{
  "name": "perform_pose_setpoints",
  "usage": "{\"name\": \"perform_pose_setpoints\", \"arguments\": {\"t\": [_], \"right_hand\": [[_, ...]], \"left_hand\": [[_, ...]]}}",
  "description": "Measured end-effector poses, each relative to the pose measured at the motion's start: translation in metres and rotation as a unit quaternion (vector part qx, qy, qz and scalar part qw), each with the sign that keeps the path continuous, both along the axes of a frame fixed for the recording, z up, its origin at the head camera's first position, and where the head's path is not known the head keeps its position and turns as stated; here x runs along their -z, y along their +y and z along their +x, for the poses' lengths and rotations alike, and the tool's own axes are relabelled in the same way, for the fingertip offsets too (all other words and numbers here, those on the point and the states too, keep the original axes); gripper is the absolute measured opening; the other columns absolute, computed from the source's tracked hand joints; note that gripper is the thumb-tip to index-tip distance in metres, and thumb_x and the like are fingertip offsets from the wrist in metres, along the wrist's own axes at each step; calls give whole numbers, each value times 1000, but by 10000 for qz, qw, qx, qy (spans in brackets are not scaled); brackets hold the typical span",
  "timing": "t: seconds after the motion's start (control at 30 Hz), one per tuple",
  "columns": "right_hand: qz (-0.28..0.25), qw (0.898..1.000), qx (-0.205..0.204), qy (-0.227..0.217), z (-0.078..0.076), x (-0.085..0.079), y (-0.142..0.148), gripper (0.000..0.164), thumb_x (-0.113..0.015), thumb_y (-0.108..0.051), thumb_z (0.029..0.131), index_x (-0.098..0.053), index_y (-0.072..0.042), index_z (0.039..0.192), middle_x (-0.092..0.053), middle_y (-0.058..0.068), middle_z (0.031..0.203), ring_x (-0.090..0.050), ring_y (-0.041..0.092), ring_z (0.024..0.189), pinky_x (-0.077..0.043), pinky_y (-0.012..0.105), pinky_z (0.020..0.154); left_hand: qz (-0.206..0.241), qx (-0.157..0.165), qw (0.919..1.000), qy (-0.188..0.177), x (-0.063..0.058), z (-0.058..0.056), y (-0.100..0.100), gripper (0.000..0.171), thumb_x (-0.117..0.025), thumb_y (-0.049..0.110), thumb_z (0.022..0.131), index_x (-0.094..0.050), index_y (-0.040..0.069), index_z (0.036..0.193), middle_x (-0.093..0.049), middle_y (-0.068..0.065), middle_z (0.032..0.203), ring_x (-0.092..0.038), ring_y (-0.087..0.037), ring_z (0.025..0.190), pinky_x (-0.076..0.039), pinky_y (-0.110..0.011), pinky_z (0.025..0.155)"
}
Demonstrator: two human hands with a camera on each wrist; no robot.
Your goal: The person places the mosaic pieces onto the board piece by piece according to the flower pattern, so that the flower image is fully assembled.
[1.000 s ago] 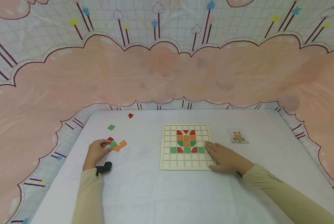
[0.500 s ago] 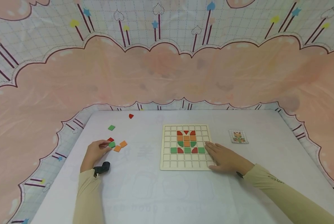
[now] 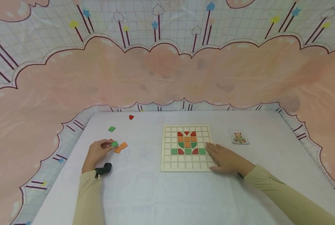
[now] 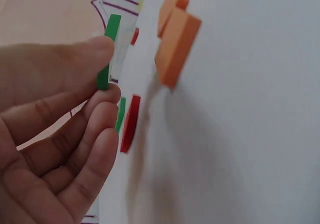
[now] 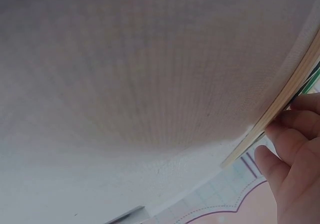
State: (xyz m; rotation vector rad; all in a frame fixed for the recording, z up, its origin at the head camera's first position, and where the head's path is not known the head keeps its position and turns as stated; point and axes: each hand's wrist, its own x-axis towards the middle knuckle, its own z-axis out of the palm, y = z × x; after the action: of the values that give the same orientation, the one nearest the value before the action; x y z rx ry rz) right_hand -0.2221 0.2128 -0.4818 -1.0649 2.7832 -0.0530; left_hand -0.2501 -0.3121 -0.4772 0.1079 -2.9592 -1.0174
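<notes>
My left hand (image 3: 97, 152) pinches a green square tile (image 4: 112, 32) between thumb and fingers, raised off the table as the left wrist view shows. Just beyond it lies a red tile (image 4: 131, 124), partly hidden by the hand in the head view. Two orange square tiles (image 3: 123, 145) lie to the right of these fingers. My right hand (image 3: 226, 158) rests flat with extended fingers on the right edge of a wooden grid board (image 3: 167, 165). Red, orange and green tiles form a flower-like pattern on the board, with an orange tile (image 3: 187, 144) at its middle.
Farther back on the left are another green tile (image 3: 112, 128) and a red rounded tile (image 3: 131, 117). A small pattern card (image 3: 239, 137) lies right of the board. A patterned cloth (image 3: 167, 78) hangs behind the white table (image 3: 156, 197).
My left hand first draws slightly left with the green tile, away from the orange tiles, then shifts slightly right and up. My right hand stays on the board.
</notes>
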Motion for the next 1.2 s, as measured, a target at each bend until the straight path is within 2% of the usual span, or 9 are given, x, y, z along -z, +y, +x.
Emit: {"name": "perform_pose_setpoints", "arguments": {"t": [0.1, 0.27, 0.47, 0.57, 0.73, 1.03, 1.2], "right_hand": [[23, 10000, -5, 2, 0, 1, 0, 81, -50, -52, 90, -27, 2, 146, -26, 17, 154, -25, 31, 142, -25, 46, 115], [27, 10000, 6, -3, 0, 1, 0, 82, -52, -51, 89, -26, 2, 146, -25, 17, 154, -26, 32, 142, -26, 47, 114], [52, 10000, -9, 27, 0, 2, 1, 82, -51, -52, 89, -26, 2, 146, -26, 18, 154, -26, 32, 142, -26, 46, 114], [83, 9999, -16, 56, 0, 3, 1, 82, -51, -52, 89, -26, 2, 146, -26, 17, 154, -26, 32, 142, -26, 46, 114], [117, 9999, -6, 42, -1, 3, 1, 82, -51, -52, 89, -26, 1, 146, -25, 17, 154, -25, 31, 142, -25, 46, 115], [95, 10000, -8, -5, -2, 2, 0, 82, -50, -52, 90, -26, 2, 146, -25, 17, 154, -25, 31, 143, -25, 46, 114], [143, 9999, 14, 0, -3, 3, 0, 82, -50, -53, 89, -25, 1, 146, -24, 17, 154, -24, 30, 143, -25, 46, 115]], "left_hand": [[157, 80, 9998, 19, -7, -1, 11, 33, -67, 15, 85, -63, -3, 112, -65, -18, 100, -60, -26, 91, -47, -24, 70], [536, 251, 9979, -272, -14, -5, 37, 33, -66, 17, 85, -63, 2, 114, -62, -15, 103, -56, -24, 93, -47, -23, 70], [614, 739, 9954, -20, -13, -10, 79, 28, -70, 13, 82, -66, 5, 109, -65, -11, 99, -58, -22, 90, -49, -28, 78], [697, 939, 9931, -3, -13, -11, 101, 27, -70, 13, 82, -67, 6, 108, -65, -10, 100, -58, -22, 92, -50, -33, 82], [733, 1256, 9894, 39, -12, -12, 135, 25, -71, 13, 81, -68, 7, 105, -66, -7, 99, -58, -20, 91, -50, -34, 83], [895, 2166, 9722, -8, -6, -11, 190, 23, -73, 10, 79, -69, 7, 101, -66, -2, 94, -56, -13, 85, -50, -29, 80], [1031, 2632, 9592, 2, -5, -7, 212, 22, -72, 7, 79, -68, 4, 101, -66, -5, 96, -58, -14, 86, -51, -29, 81]]}}
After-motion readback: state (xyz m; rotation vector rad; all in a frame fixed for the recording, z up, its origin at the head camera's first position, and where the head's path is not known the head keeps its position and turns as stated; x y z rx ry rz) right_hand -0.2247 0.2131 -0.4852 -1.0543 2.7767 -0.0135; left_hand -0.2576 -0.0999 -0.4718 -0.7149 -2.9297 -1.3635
